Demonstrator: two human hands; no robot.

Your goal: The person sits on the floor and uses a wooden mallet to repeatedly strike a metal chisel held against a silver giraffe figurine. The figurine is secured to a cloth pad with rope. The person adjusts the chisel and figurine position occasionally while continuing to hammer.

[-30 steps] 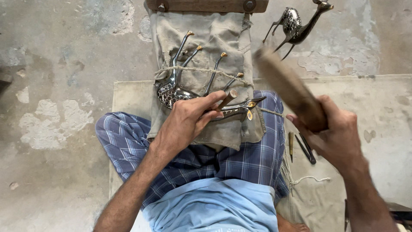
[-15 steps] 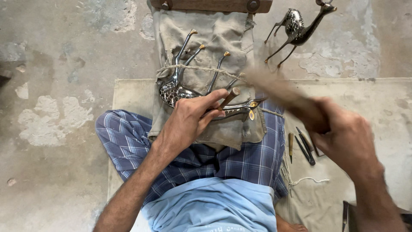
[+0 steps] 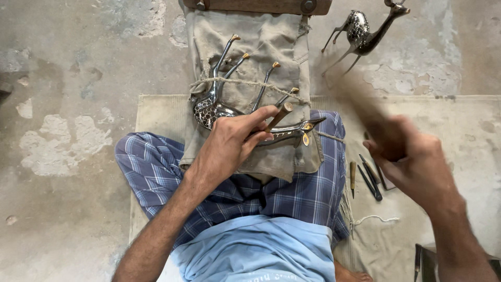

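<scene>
My right hand (image 3: 412,162), clamped on the wooden mallet (image 3: 360,112), has swung down from its raised position toward the punch (image 3: 278,117). My left hand (image 3: 229,143) still pinches that punch against the metal deer figurine (image 3: 245,112) tied to the cloth-covered block (image 3: 271,42).

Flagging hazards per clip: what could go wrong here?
1. The right hand swings a blurred mallet toward the punch; a miss could hit the left hand, whose fingers pinch it.
2. The metal deer is tied by one string over cloth; a blow might shift it.
</scene>
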